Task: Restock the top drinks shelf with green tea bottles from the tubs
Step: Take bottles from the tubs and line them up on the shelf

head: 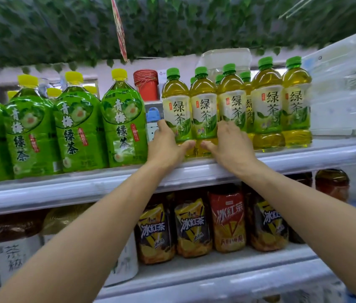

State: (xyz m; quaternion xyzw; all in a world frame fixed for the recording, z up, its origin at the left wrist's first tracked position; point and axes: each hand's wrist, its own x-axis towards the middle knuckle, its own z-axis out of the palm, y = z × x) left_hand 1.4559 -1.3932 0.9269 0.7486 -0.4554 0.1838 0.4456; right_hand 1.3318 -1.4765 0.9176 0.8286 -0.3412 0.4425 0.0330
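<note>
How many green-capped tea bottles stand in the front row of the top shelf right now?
5: two at the left, gripped by the left hand and right hand, then three rightwards. More caps show behind; some may be hidden.

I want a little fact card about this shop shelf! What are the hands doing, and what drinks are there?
left hand: grips the leftmost green-capped green tea bottle
right hand: grips the second green tea bottle
top shelf: both held bottles stand upright near its front edge
more green tea: further green-capped bottles in a row to the right
left neighbours: big yellow-capped plum green tea bottles
shelf below: iced black tea bottles
behind: stack of red cups
</note>
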